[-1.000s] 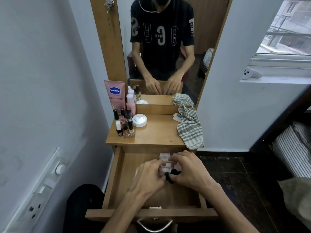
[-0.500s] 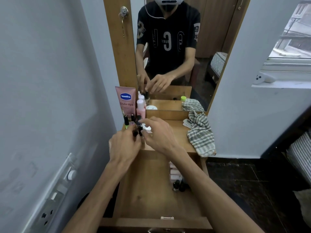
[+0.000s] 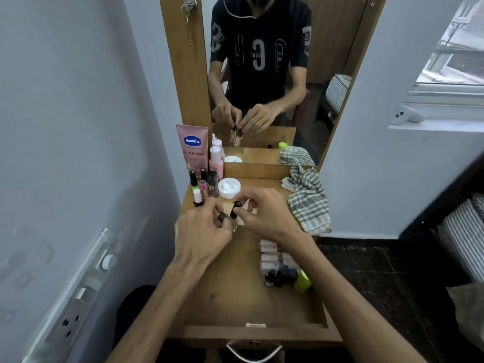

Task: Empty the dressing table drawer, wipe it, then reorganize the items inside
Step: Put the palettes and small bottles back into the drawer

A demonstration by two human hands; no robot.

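The step in hand is judged to be the last one, the putting back of the items into the wiped drawer. Against the wall on the left, a pink Vaseline tube (image 3: 192, 148) is stood upright on the table top (image 3: 264, 191), with a pink bottle (image 3: 216, 159) just beside it and a cluster of small upright nail polish bottles (image 3: 201, 186) in front. A white round jar (image 3: 229, 187) is set just right of that cluster.

Over the front edge of the table top, a small dark-capped bottle (image 3: 222, 218) is pinched in the curled fingers of the left hand (image 3: 203, 235). Just beside it, a second dark-capped bottle (image 3: 234, 211) is gripped by the cap between the thumb and fingers of the right hand (image 3: 262, 216). Both bottles are lifted clear of the wood, as the mirror (image 3: 264, 74) suggests, though their bases are partly hidden.

Below the hands, the open drawer (image 3: 235, 297) is seen with most of its floor bare. Along its right side a stack of pale pink tubes (image 3: 272, 255) is laid flat, and a few dark small bottles (image 3: 280, 276) and a lime-green capped bottle (image 3: 302, 281) are grouped in front of them. On the far right of the table top a striped cloth (image 3: 309, 203) is left crumpled, hanging over the edge.

The next move is judged to call for both bottles being carried down and set upright beside the dark bottles, without the row being knocked over.
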